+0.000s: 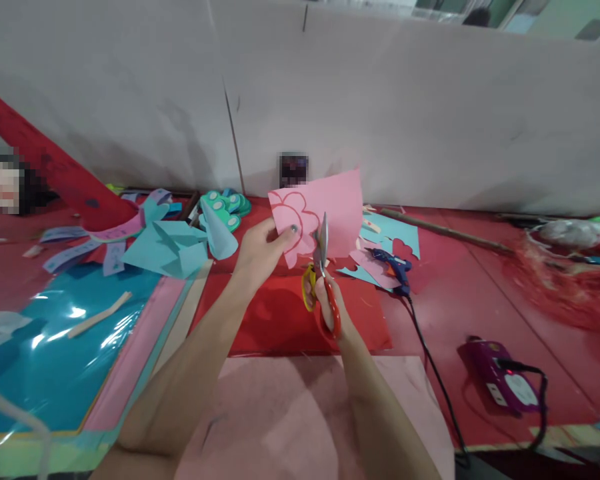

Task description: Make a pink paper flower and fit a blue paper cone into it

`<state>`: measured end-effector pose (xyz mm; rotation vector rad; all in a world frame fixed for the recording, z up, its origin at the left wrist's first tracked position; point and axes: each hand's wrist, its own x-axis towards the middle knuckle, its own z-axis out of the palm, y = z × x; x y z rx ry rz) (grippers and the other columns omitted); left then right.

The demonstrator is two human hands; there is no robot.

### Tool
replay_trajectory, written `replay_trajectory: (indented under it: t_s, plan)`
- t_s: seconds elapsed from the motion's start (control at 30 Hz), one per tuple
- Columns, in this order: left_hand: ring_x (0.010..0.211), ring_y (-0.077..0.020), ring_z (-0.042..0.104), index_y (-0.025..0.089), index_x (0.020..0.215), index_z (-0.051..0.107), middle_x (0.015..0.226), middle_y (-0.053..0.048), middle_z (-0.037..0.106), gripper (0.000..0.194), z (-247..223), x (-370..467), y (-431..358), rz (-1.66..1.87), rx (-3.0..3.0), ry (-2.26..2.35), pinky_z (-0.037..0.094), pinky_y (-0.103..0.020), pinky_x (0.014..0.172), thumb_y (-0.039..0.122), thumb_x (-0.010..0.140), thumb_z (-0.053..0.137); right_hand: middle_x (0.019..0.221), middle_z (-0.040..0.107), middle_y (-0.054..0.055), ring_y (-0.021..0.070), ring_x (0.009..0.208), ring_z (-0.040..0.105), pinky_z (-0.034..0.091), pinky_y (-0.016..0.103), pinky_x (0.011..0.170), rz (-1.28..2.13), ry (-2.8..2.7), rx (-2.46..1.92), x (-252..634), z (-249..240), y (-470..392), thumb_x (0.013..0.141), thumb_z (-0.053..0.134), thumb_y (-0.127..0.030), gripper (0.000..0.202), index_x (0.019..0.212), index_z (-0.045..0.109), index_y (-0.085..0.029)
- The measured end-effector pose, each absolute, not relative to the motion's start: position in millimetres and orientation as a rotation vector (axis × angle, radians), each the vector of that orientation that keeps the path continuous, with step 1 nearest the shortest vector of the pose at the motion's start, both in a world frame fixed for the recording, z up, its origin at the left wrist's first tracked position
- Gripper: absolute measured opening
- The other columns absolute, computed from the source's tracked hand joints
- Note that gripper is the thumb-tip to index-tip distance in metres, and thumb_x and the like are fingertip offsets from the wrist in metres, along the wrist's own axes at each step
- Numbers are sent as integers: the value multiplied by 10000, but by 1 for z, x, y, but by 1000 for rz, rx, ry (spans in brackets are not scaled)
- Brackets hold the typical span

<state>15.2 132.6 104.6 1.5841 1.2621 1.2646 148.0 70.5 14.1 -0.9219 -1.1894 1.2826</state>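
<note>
My left hand (266, 248) pinches a sheet of pink paper (340, 207) by its lower left part and holds it up above the table. A scalloped, flower-like outline is drawn on the sheet in red, with the thumb lying over it. My right hand (329, 301) has its fingers through the red and yellow handles of a pair of scissors (323, 250). The blades point upward at the lower edge of the paper, beside the drawn outline. Below both hands lies a red sheet (290, 317) on the table.
At right are a dark blue glue gun (395, 265) on paper scraps, a purple power box (503, 377) with a cord, and a wooden stick (445, 230). Folded light-blue paper (173, 248), green cutouts (229, 205) and a glossy blue pack (90, 340) lie left. A white wall (405, 107) stands behind.
</note>
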Motion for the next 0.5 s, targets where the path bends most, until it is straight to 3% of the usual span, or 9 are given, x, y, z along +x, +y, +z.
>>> replay_trajectory:
  t_s: [0.17,0.5]
  plan:
    - [867,-200,646,144,848,682,891,-42,723,233,106,15,129,1175,1695,1333,482,-273,762,335,766,576,657,420,-25,93,519,393,334,250,504,1204,-1218,-983,148,17,70,866,402,-580,362,839,459,-224]
    - [897,-207,641,155,840,672,903,-42,722,198,104,15,125,1007,1819,1364,463,-291,801,296,764,556,538,423,-35,96,459,387,329,257,475,1307,-1150,-957,149,31,68,849,351,-638,467,685,432,-208]
